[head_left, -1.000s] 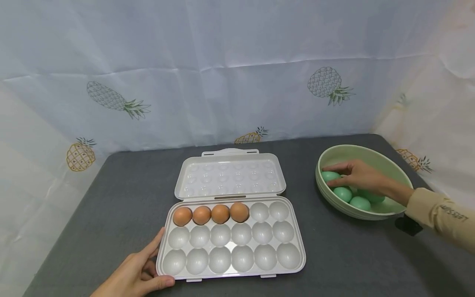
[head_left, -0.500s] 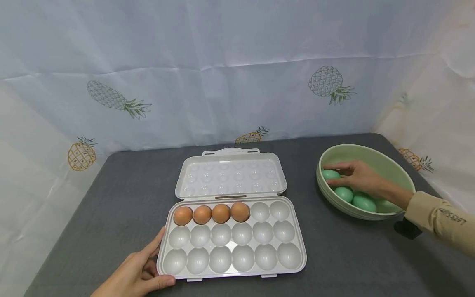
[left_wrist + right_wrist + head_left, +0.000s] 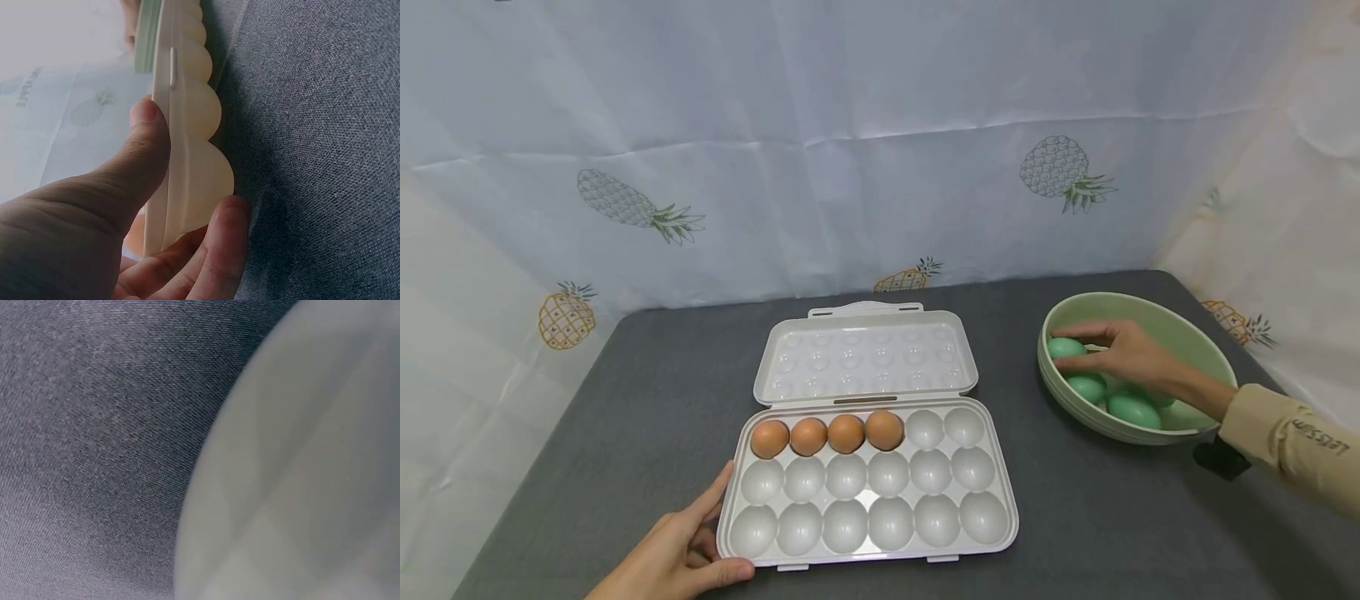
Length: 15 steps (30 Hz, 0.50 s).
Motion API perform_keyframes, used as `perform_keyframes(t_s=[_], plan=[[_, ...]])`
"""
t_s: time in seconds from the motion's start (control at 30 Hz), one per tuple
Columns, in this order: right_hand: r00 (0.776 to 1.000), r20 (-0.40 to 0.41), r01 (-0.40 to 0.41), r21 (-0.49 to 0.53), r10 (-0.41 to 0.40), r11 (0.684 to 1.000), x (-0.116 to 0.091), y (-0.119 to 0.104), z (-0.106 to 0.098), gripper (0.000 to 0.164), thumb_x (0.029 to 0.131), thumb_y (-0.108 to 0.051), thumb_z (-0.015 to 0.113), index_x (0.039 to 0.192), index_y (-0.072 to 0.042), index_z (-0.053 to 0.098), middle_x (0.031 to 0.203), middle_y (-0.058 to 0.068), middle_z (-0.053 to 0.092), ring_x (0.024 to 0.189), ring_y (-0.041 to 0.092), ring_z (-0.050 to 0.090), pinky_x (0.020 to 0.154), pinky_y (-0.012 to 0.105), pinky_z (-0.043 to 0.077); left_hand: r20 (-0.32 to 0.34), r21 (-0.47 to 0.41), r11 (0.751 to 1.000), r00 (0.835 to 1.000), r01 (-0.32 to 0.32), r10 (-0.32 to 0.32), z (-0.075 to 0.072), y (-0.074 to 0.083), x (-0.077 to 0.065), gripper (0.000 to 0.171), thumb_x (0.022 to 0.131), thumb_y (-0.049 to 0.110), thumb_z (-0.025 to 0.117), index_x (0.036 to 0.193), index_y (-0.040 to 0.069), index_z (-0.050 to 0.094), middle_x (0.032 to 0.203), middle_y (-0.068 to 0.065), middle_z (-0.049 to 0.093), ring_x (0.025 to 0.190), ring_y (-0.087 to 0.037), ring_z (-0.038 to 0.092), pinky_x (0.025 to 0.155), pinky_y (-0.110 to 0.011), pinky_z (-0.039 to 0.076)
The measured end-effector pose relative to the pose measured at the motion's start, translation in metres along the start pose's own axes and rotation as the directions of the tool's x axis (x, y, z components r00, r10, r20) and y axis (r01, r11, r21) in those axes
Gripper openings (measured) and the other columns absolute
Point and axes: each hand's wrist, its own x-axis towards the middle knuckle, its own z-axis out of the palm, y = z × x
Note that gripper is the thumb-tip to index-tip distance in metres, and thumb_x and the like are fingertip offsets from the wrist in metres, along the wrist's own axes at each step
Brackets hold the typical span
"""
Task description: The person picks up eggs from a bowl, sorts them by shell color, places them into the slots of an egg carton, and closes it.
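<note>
My left hand [image 3: 673, 542] holds the near left corner of an open egg box [image 3: 867, 554], thumb on the front rim and fingers along the side. In the left wrist view the thumb [image 3: 140, 150] lies on the rim and the fingers curl under the rounded cups [image 3: 209, 181]. Brown eggs [image 3: 846, 433] fill the left part of the box's back row. Inside the light green bowl [image 3: 1191, 350] at the right, my right hand [image 3: 1127, 354] has its thumb and fingers around a green egg [image 3: 1066, 348]. More green eggs [image 3: 1135, 410] lie beneath that hand.
The box's clear-dimpled lid [image 3: 867, 358] lies folded back behind it. A grey cloth [image 3: 662, 400] covers the table, and a pineapple-print curtain [image 3: 820, 208] hangs along the back and sides. The bowl's blurred wall [image 3: 300, 487] takes up much of the right wrist view.
Green eggs in the bowl have shifted a little under my right hand, whose fingers stay at the bowl's left side. My left hand and the egg box have not moved.
</note>
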Motion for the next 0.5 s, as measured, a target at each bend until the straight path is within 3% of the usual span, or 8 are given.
perform_keyframes(t_s=[0.23, 0.5], plan=[[0.998, -0.011, 0.060, 0.031, -0.060, 0.998, -0.001, -0.006, -0.002, 0.050, 0.089, -0.023, 0.081, 0.135, -0.007, 0.067, 0.116, -0.029, 0.070, 0.106, -0.017, 0.060, 0.089, 0.008, 0.049, 0.025, -0.013, 0.997, 0.997, 0.079, -0.078, -0.001, 0.003, 0.001, 0.107, 0.090, 0.010, 0.078, 0.157, -0.014, -0.002, 0.113, -0.011, 0.068, 0.074, 0.003, 0.067, 0.059, -0.026, 0.060], [0.996, -0.008, 0.093, 0.055, -0.092, 0.994, -0.005, -0.017, -0.009, 0.046, 0.094, -0.020, 0.076, 0.137, -0.010, 0.065, 0.120, -0.028, 0.067, 0.110, -0.013, 0.061, 0.090, 0.014, 0.052, 0.039, -0.037, 0.988, 0.988, 0.148, -0.146, -0.001, 0.006, 0.002, 0.108, 0.091, 0.013, 0.078, 0.158, -0.013, -0.003, 0.112, -0.007, 0.069, 0.073, 0.003, 0.067, 0.059, -0.026, 0.060]])
